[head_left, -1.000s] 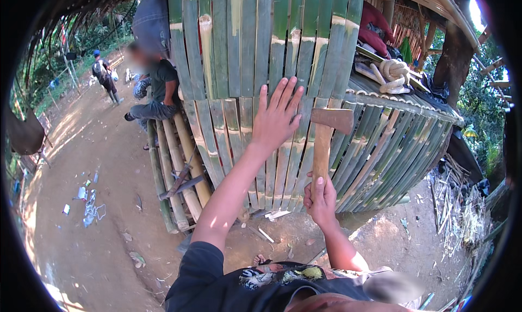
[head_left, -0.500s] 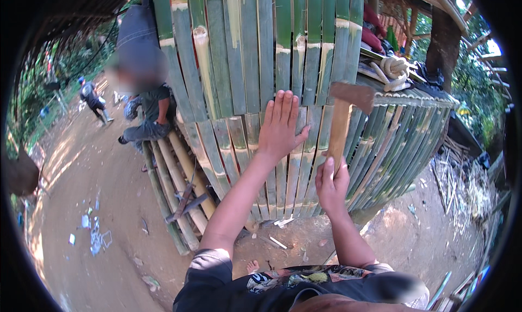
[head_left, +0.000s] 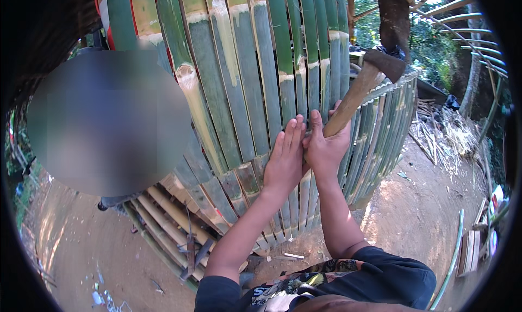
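A wall of split green bamboo slats (head_left: 209,89) rises in front of me, each slat standing upright beside the others. My left hand (head_left: 284,162) lies flat against the slats, fingers together and stretched upward. Right beside it, my right hand (head_left: 329,149) grips the wooden handle of a hatchet (head_left: 353,97) and rests close to the wall. The hatchet tilts up to the right, its dark metal head above the side panel's top edge. Part of its handle is hidden by my right hand.
A lower bamboo side panel (head_left: 375,143) runs off to the right. At lower left, a bamboo pole bench (head_left: 163,219) carries a hammer-like tool (head_left: 196,255). A blurred area at left covers a person close to the wall. Dry scraps (head_left: 448,143) litter the right ground.
My right hand has come up beside my left hand, and the hatchet has gone from nearly upright to leaning right. The view has shifted, and the person at left now appears much nearer.
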Tool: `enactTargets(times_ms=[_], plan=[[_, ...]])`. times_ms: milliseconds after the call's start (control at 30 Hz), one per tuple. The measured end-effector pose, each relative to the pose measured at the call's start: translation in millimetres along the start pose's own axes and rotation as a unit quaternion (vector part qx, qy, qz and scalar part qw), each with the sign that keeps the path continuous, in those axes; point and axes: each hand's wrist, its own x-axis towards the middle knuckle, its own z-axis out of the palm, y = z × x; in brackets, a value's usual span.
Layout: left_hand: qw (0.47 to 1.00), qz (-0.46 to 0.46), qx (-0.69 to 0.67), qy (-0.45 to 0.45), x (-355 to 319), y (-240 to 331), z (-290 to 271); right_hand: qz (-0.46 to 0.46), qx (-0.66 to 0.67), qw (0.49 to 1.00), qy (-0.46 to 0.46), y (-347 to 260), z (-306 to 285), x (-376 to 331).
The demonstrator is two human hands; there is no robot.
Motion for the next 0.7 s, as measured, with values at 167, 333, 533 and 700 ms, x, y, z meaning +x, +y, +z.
enactTargets(times_ms=[167, 333, 533, 700], plan=[[0.999, 0.024, 0.021, 0.01, 3.4, -2.0, -2.6, -0.122, -0.12, 0.985, 0.033, 27.9, -2.1, 10.4], [0.998, 0.039, 0.033, 0.033, 2.6, -7.4, -2.9, -0.005, 0.085, 0.995, 0.055, 20.5, -1.2, 7.0], [0.993, 0.066, 0.077, 0.055, 4.2, -13.7, -2.8, -0.024, 0.055, 0.988, 0.144, 24.4, 2.6, -1.3], [0.994, 0.051, 0.077, 0.067, 2.9, -15.2, -2.4, -0.057, 0.026, 0.986, 0.152, 24.0, 11.0, -12.3]])
